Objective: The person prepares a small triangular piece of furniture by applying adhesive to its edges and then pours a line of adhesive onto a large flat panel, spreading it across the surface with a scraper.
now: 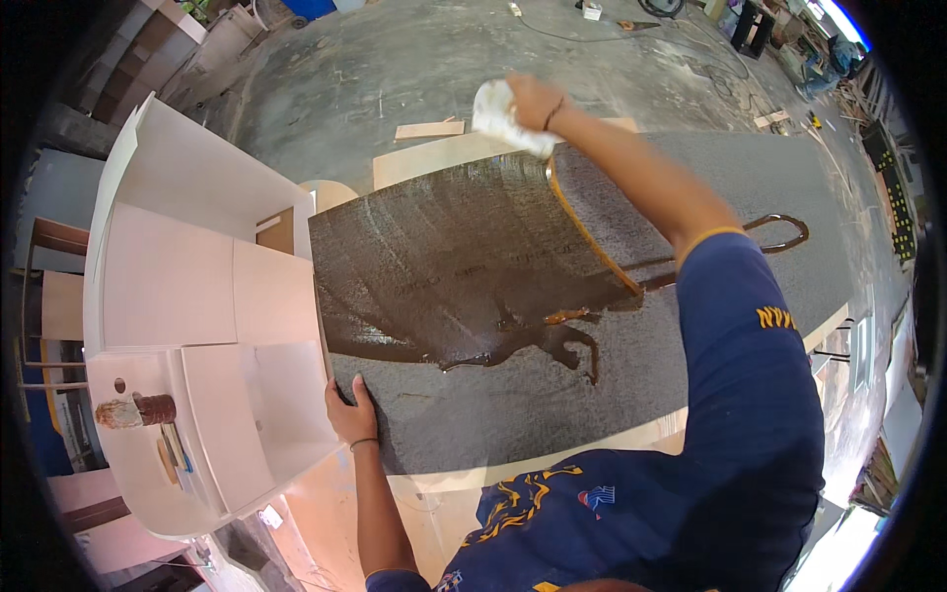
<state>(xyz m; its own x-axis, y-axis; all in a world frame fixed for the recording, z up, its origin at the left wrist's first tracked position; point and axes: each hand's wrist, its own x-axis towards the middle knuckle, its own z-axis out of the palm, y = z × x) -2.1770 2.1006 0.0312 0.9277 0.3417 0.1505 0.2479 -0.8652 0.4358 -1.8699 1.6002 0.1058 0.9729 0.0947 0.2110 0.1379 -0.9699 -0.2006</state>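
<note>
A large dark grey sheet lies before me, with wet brown glue spread over its left and middle part. My right hand is closed around a white, flat spreader-like piece at the sheet's far edge; motion blurs it. An orange-brown ridge of glue runs from below this piece toward the middle of the sheet. A loop of poured glue lies farther right, partly hidden behind my right arm. My left hand rests on the sheet's near left edge, thumb and fingers apart.
A pale cabinet adjoins the sheet on the left. On it lie a brown-stained brush or roller and several slim tools. Pale board shows under the sheet. Beyond, a wood offcut, a handsaw and a cable lie on the concrete floor.
</note>
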